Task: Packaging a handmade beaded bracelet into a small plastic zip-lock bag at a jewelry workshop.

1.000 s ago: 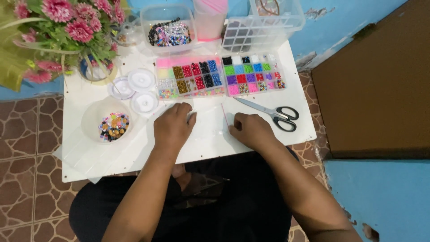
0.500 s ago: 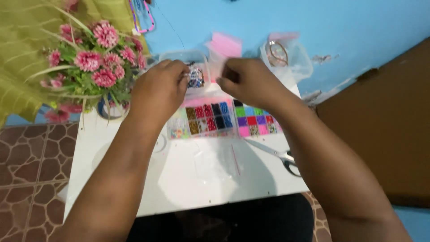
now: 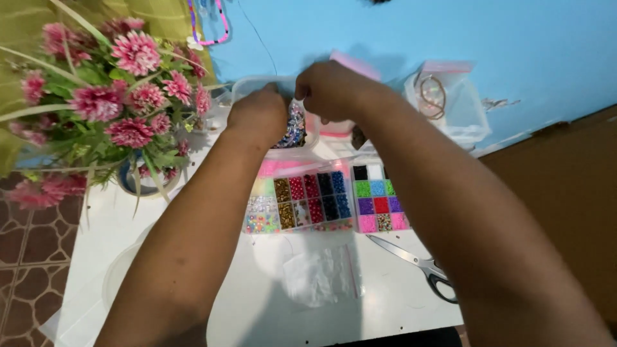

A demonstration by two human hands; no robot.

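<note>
Head view: both hands reach to the clear bead tub (image 3: 292,132) at the desk's (image 3: 193,283) far edge. Left hand (image 3: 260,115) grip on its rim; right hand (image 3: 328,90) closed above; pinch contents indiscernible. Advisable: steady the tub, avoid the flowers (image 3: 122,109).

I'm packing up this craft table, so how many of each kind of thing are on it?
Divided bead organizers: 2
Clear tubs: 2
Scissors: 1
Small plastic bag: 1
Flower pot: 1
Total: 7
</note>
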